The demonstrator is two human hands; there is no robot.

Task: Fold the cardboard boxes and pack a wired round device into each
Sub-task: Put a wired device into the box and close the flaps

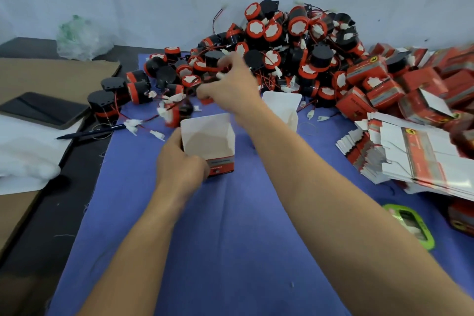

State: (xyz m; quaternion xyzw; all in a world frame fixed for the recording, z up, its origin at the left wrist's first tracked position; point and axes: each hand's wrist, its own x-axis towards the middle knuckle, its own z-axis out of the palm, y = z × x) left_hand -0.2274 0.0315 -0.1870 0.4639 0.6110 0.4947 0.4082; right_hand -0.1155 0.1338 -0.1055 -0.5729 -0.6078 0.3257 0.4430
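My left hand [179,164] grips an upright red and white cardboard box [209,141] with its top flaps open, standing on the blue cloth [230,238]. My right hand [230,84] reaches past the box into the pile of black and red round devices [282,41], its fingers curled round a device and its wires at the pile's near edge; motion blur hides the exact hold. A second open white box [284,108] stands just right of my right wrist.
Flat unfolded boxes [415,154] are stacked at the right, with packed red boxes [400,82] behind them. A dark tablet [43,109], a pen [89,133] and brown cardboard [51,72] lie at the left. A green object [413,226] sits lower right.
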